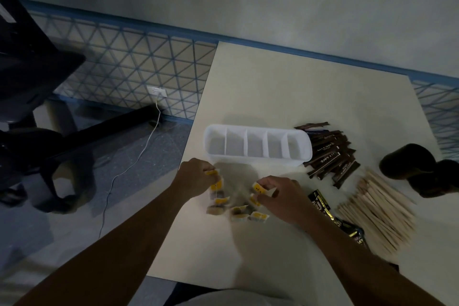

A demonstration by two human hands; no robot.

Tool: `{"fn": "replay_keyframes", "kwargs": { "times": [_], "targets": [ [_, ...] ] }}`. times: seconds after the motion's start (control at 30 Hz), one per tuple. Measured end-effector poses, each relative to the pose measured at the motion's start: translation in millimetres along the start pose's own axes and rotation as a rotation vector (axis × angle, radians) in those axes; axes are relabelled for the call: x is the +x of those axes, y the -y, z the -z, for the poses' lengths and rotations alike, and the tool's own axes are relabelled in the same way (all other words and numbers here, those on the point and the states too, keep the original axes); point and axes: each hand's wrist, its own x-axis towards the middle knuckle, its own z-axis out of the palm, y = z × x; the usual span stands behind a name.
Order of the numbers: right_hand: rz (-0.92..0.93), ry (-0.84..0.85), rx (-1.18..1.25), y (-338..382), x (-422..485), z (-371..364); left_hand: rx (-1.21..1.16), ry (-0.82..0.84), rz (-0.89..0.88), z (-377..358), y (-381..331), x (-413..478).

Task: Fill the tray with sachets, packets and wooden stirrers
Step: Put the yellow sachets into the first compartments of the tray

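Note:
A white plastic tray (257,156) with several bare compartments stands in the middle of the cream table. In front of it lies a loose heap of yellow-tagged tea bags (238,210). My left hand (195,176) pinches tea bags at the heap's left end, one tag showing at its fingertips. My right hand (280,196) pinches a yellow-tagged tea bag at the heap's right end. Brown stick sachets (327,154) are piled right of the tray. Pale wooden stirrers (377,208) fan out at the right. Black-and-gold packets (323,204) lie beside my right wrist.
Two dark round cups (409,164) stand at the table's right edge. The table's left edge (196,119) drops to the floor, where a white cable (139,156) runs from a wall socket. A black chair (37,87) stands at the far left.

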Motion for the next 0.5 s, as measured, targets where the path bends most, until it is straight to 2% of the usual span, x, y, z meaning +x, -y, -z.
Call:
{"fn": "replay_keyframes", "kwargs": {
  "times": [0.1,0.27,0.5],
  "targets": [
    [-0.009,0.03,-0.015,-3,0,-6,0.006,-0.025,0.022,0,-4,2],
    [0.054,-0.014,-0.091,-1,7,-12,0.007,-0.056,0.026,1,-9,4],
    [0.041,-0.042,-0.128,-8,15,-20,0.062,-0.057,0.047,-1,-9,4]
  ]
}}
